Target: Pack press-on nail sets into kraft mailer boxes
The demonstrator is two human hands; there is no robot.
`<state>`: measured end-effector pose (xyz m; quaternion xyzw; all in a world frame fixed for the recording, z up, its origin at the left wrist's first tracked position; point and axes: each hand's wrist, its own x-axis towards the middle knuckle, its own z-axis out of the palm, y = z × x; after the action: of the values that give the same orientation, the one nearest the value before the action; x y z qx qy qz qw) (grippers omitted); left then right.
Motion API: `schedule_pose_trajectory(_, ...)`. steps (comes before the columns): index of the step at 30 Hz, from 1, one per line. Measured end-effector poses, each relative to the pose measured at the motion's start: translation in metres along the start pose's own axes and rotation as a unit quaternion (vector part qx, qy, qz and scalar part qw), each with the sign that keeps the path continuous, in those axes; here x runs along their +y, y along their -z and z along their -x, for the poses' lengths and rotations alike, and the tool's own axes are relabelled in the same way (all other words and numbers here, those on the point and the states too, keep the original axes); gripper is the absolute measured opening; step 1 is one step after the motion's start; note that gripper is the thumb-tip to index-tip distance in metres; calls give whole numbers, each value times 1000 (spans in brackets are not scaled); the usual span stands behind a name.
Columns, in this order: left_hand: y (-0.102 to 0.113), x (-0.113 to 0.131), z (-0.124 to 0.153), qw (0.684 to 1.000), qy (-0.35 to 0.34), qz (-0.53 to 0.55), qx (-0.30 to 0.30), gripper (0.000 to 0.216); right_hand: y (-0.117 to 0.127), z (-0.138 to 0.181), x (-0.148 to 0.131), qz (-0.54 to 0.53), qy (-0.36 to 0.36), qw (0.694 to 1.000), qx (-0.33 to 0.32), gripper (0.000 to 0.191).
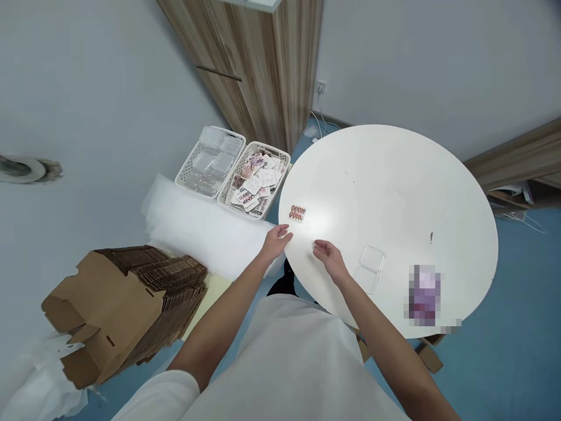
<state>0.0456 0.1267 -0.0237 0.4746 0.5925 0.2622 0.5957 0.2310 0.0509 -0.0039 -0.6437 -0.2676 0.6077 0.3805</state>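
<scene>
A small card of red press-on nails point(297, 213) lies near the left edge of the round white table point(394, 193). My left hand point(277, 240) hovers at that edge just below the card, fingers loosely apart and holding nothing. My right hand point(328, 256) rests over the table a little to the right, fingers slightly curled and empty. An open clear plastic clamshell case point(370, 266) lies on the table to the right of my right hand.
Two white baskets sit on the floor left of the table: one with clear cases point(211, 161), one with nail cards point(256, 180). White foam sheets point(201, 234) and a stack of flat cardboard boxes point(127, 304) lie nearer. A wooden cabinet point(258, 64) stands behind.
</scene>
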Motion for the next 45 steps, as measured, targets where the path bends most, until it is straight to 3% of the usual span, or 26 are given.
schedule_pose_trajectory(5, 9, 4, -38, 999, 28, 39, -18, 43, -36, -39, -12, -132, -19, 990, 41, 39)
schedule_pose_trajectory(10, 9, 8, -57, 998, 43, 46, -30, 53, -51, -61, -17, -121, -29, 989, 76, 46)
schedule_pose_trajectory(29, 19, 10, -63, 989, 74, 45, -121, 60, -68, -67, -31, -92, -65, 989, 94, 60)
schedule_pose_trajectory(39, 16, 3, -78, 989, 113, 43, -85, 53, -61, -78, -25, -151, -88, 980, 93, 59)
schedule_pose_trajectory(45, 11, 6, -89, 997, 43, -26, -55, 25, -59, -76, -23, -160, -84, 980, 81, 57)
